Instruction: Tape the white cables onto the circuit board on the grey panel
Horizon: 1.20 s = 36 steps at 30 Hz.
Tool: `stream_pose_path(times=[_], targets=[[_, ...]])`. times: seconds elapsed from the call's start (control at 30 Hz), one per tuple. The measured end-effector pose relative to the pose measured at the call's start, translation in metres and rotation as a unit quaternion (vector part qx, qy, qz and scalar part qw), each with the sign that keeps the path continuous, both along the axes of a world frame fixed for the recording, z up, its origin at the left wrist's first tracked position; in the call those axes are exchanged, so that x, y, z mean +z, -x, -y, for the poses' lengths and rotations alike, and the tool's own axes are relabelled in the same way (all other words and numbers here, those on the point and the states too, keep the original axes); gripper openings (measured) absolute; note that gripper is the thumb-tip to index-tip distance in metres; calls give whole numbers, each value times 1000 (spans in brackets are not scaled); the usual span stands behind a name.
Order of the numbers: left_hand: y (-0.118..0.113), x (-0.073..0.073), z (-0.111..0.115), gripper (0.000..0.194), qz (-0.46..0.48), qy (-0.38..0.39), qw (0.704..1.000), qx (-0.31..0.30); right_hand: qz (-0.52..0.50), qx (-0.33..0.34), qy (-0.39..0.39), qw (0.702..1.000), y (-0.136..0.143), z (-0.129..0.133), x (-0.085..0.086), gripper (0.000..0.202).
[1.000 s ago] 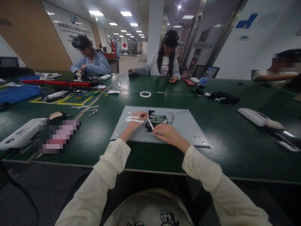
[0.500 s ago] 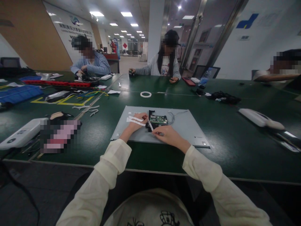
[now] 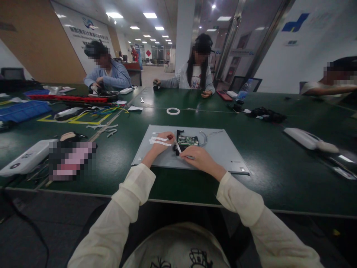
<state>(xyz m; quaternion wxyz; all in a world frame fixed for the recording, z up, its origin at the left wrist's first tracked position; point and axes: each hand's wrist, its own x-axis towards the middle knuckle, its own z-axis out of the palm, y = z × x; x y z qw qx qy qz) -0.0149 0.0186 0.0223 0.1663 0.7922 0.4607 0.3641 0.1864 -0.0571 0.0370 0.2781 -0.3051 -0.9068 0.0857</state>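
Dark green table [image 3: 206, 119] leaves room either side of left hand [image 3: 160, 148] and right hand [image 3: 197, 156]; a flat grey rectangular panel [image 3: 219, 147] ends beneath both wrists. Beside a green circuit board [image 3: 189, 141], both pinch a narrow white strip [image 3: 178, 147], scarcely shifted since earlier.

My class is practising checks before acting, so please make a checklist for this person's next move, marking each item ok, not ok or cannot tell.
1. White strip held at both ends: ok, between the left hand and right hand.
2. Left hand free of spare strips: not ok, they lie across its back.
3. Circuit board within the gray panel's edges: ok.
4. Held strip touching the black part beside the board: cannot tell.
5. Panel on the table: ok.
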Motion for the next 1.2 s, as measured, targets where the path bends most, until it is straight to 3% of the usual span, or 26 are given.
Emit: stream_pose_path(times=[0.53,0.83,1.2], targets=[[0,-5,-4,12,-24,0,1000,-13,24,-12,34,999,0,2,-2,18],[1,0,-1,11,10,-3,1000,-14,-13,-22,35,999,2,6,5,16],[1,-10,-7,10,-9,-8,999,-33,3,-7,42,999,1,8,6,17]])
